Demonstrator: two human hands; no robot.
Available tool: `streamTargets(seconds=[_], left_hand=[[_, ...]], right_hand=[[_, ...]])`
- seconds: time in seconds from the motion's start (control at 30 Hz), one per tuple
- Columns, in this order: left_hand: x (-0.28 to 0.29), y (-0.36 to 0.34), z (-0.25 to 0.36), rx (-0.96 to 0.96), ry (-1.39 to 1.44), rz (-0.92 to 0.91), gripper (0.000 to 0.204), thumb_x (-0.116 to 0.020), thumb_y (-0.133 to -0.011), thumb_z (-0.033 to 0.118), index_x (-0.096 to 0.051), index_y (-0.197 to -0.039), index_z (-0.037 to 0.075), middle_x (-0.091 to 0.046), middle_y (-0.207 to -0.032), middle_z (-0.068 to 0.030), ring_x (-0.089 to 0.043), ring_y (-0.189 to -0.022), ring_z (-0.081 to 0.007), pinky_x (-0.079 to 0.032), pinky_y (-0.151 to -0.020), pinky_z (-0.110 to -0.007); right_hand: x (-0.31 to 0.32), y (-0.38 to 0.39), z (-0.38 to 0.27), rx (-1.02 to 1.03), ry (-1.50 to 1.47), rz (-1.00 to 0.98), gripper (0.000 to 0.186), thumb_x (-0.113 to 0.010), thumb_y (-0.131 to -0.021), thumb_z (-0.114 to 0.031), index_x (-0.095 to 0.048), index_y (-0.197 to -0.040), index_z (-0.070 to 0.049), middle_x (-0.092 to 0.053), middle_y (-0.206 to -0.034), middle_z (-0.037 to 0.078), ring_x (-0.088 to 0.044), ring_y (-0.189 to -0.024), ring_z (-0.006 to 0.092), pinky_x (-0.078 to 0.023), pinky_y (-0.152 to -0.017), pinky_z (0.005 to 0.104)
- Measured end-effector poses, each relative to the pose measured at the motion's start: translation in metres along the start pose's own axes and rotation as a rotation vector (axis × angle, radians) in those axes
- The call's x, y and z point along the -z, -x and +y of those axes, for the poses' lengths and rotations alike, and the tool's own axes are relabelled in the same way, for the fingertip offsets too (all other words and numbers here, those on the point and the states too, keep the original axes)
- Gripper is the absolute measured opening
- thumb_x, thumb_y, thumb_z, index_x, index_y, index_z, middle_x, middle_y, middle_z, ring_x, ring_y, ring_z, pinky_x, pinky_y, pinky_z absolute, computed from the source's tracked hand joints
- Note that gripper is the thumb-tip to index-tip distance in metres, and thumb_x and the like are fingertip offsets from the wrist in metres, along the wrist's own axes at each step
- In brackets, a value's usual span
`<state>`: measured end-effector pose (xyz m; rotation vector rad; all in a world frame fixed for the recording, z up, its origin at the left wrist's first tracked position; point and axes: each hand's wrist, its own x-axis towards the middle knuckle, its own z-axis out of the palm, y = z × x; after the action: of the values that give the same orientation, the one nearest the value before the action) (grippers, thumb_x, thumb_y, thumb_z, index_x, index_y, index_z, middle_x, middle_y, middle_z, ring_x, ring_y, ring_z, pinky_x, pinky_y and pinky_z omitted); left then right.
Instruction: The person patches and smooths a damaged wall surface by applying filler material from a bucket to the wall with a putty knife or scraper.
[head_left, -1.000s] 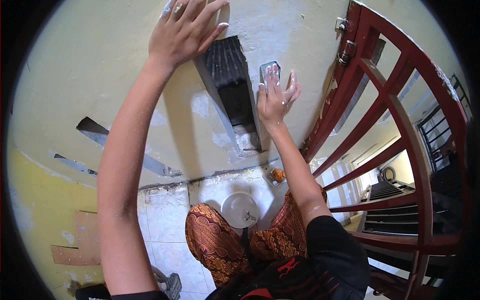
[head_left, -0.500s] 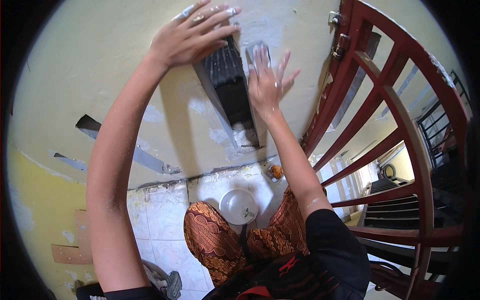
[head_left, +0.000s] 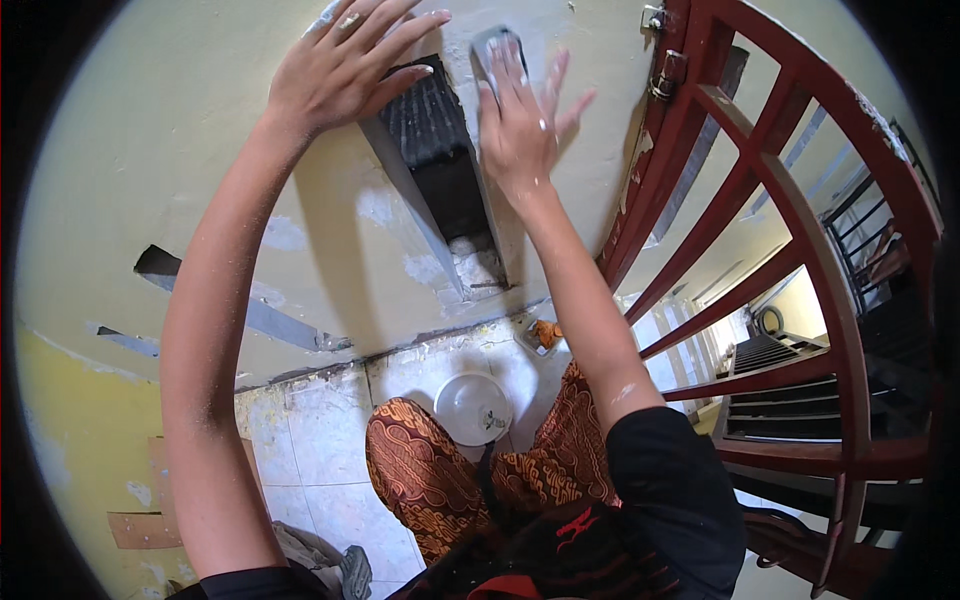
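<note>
My right hand presses a small grey flat pad against the cream wall. Two or three fingers lie over the pad and the others stick out to the side; white powder or paste coats the fingertips. My left hand is spread with straight fingers at the upper left edge of a recessed opening, apparently resting on the wall. A dark, ribbed piece fills the top of that opening. White smears mark my left fingers, and nothing is held in them.
A white bowl stands on the tiled floor between my knees. Near the wall base lies a clear container with something orange. A red metal gate stands close on the right. Cloth lies at lower left.
Both hands appear slightly higher and further left in view, as does the wall itself. The pad has moved slightly up along the wall under my right fingers.
</note>
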<state>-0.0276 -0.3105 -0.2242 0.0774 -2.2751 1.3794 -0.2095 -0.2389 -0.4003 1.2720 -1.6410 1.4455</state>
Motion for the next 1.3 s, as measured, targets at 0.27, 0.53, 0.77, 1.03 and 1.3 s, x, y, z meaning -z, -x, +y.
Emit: streamTargets(seconds=[0.27, 0.53, 0.77, 1.03, 1.3], left_hand=[[-0.012, -0.009, -0.001, -0.012, 0.02, 0.016, 0.063, -0.059, -0.1, 0.054, -0.05, -0.15, 0.017, -0.047, -0.158, -0.0128, -0.043, -0.147, -0.0293, -0.028, -0.127, -0.05], [-0.013, -0.007, 0.002, -0.031, -0.005, 0.027, 0.062, -0.059, -0.099, 0.054, -0.051, -0.149, 0.017, -0.049, -0.156, -0.0128, -0.045, -0.146, -0.0294, -0.027, -0.128, -0.051], [-0.002, 0.0, -0.001, 0.004, 0.0, -0.01, 0.061, -0.06, -0.1, 0.051, -0.051, -0.148, 0.016, -0.048, -0.156, -0.0144, -0.044, -0.145, -0.0297, -0.028, -0.127, -0.052], [-0.014, 0.005, 0.0, 0.043, -0.03, 0.011, 0.063, -0.059, -0.099, 0.055, -0.049, -0.149, 0.019, -0.046, -0.155, -0.012, -0.042, -0.146, -0.0308, -0.025, -0.129, -0.052], [-0.014, -0.001, 0.004, 0.044, -0.04, -0.033, 0.063, -0.063, -0.097, 0.053, -0.048, -0.148, 0.019, -0.047, -0.154, -0.0133, -0.042, -0.146, -0.0309, -0.025, -0.129, -0.053]], right_hand=[[-0.002, -0.026, 0.002, 0.007, -0.026, 0.089, 0.047, -0.046, -0.109, -0.037, -0.056, -0.152, -0.024, -0.053, -0.159, -0.006, -0.011, -0.16, 0.0415, 0.014, -0.115, 0.0771], [-0.008, 0.072, 0.017, -0.054, 0.053, -0.136, 0.049, -0.051, -0.106, -0.034, -0.053, -0.155, -0.029, -0.05, -0.16, -0.008, -0.011, -0.161, 0.0416, 0.01, -0.114, 0.0803], [-0.001, 0.062, 0.004, 0.003, -0.024, -0.069, 0.049, -0.055, -0.105, -0.035, -0.055, -0.154, -0.029, -0.052, -0.159, -0.008, -0.012, -0.16, 0.0433, 0.012, -0.112, 0.0811], [-0.013, 0.009, -0.008, 0.047, -0.076, 0.009, 0.048, -0.053, -0.106, -0.035, -0.056, -0.153, -0.022, -0.051, -0.16, -0.003, -0.012, -0.16, 0.0445, 0.015, -0.114, 0.0761], [-0.025, 0.092, 0.009, -0.049, -0.045, -0.103, 0.045, -0.057, -0.104, -0.034, -0.061, -0.149, -0.027, -0.056, -0.155, -0.007, -0.014, -0.16, 0.0432, 0.013, -0.114, 0.0779]])
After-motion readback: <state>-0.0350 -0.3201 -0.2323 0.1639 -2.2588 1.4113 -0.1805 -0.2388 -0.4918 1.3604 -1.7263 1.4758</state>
